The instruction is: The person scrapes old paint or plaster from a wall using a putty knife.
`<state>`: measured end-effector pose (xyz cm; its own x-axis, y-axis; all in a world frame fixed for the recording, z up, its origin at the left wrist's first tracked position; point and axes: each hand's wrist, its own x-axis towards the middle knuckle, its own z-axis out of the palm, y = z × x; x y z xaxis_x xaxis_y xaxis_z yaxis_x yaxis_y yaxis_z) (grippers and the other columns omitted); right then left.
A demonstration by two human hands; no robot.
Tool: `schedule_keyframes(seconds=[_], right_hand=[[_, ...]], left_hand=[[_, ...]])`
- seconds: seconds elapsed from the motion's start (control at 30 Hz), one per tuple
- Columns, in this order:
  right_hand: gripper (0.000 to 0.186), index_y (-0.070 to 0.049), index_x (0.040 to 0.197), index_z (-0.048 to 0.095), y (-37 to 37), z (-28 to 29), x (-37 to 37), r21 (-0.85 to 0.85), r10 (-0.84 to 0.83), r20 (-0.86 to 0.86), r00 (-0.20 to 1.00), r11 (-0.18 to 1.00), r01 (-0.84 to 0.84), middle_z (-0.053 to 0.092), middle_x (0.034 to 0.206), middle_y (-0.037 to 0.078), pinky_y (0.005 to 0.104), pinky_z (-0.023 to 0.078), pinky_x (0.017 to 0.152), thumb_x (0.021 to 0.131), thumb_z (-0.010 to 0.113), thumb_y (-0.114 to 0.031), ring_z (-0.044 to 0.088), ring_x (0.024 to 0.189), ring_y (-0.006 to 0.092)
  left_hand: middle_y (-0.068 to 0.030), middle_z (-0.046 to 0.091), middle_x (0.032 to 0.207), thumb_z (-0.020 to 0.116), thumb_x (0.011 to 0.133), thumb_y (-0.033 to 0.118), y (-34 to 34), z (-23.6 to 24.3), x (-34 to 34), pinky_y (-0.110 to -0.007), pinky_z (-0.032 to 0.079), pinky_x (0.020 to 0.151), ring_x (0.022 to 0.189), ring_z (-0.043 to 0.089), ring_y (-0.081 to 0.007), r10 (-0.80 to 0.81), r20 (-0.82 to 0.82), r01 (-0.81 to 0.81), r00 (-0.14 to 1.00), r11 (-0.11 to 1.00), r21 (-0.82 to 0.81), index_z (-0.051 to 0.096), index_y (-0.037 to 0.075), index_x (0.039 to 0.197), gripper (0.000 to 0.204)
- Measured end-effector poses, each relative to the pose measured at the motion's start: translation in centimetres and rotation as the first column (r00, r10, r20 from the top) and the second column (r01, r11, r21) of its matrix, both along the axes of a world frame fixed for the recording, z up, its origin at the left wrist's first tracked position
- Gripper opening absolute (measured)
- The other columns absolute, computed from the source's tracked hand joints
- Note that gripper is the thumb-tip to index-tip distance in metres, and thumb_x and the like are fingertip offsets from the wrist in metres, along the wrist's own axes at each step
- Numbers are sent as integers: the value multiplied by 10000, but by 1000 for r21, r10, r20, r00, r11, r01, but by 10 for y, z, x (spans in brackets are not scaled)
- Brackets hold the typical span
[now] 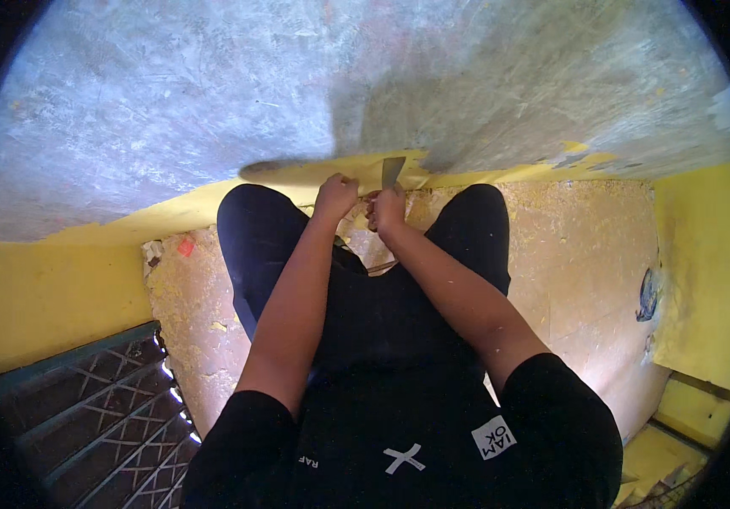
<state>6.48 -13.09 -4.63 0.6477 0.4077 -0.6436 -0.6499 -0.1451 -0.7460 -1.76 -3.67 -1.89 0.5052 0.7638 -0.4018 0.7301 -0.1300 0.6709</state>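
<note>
My right hand (388, 208) is closed round the handle of a scraper (393, 172). Its flat grey blade points up toward the wall and lies over the yellow paint strip (293, 174) low on it; I cannot tell if the edge touches. Just left of it, my left hand (337, 197) is curled with fingers drawn in, close to the same strip. What those fingers hold, if anything, is hidden. Above the strip the wall (212, 93) shows mottled grey-white, with a ragged edge where yellow paint begins. My bent knees stand on either side of my hands.
Paint flakes lie scattered on the tan floor (568, 263). A red scrap (186, 246) and a pale lump (153, 252) sit in the left corner. A folding metal gate (111, 416) stands lower left. A dark crumpled plastic bag (647, 294) lies by the right yellow wall (700, 271).
</note>
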Motion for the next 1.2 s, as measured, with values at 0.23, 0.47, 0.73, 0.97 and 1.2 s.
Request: schedule_keyframes(seconds=[0.23,0.47,0.73,0.97,1.2], right_hand=[[304,55,1071,578,-47,29,19,-243,421,728,542,897,-370,586,752,236,459,502,683,838,477,-113,599,683,393],[334,46,1096,582,-61,93,18,-495,584,783,212,793,-356,620,929,306,509,484,767,812,576,-131,608,887,462],[345,26,1070,575,-39,100,28,-438,507,829,238,852,-288,637,828,270,504,511,713,781,603,-161,629,771,441],[321,20,994,627,-12,71,42,-600,668,658,349,744,-294,650,825,279,469,525,697,752,629,-191,653,779,417],[354,2,1034,589,2,83,19,-668,756,611,237,652,-359,639,808,289,517,508,705,769,601,-233,636,779,454]], left_hand=[[-145,662,747,591,881,349,-23,6,43,-375,504,602,621,644,-250,233,237,-86,943,860,-503,658,-50,906,406],[-87,624,796,607,891,209,-29,12,54,-353,494,648,696,617,-210,525,335,-185,782,709,-680,625,8,875,203],[-70,588,721,597,882,171,-22,4,75,-334,464,546,602,576,-193,570,416,-179,708,715,-676,603,7,807,180],[-133,632,783,617,799,120,-7,-32,77,-374,490,560,647,627,-245,639,229,-358,735,652,-668,619,-72,887,211],[-160,627,833,598,795,139,11,-63,40,-390,491,584,701,622,-248,602,236,-297,763,651,-699,617,-85,924,258]])
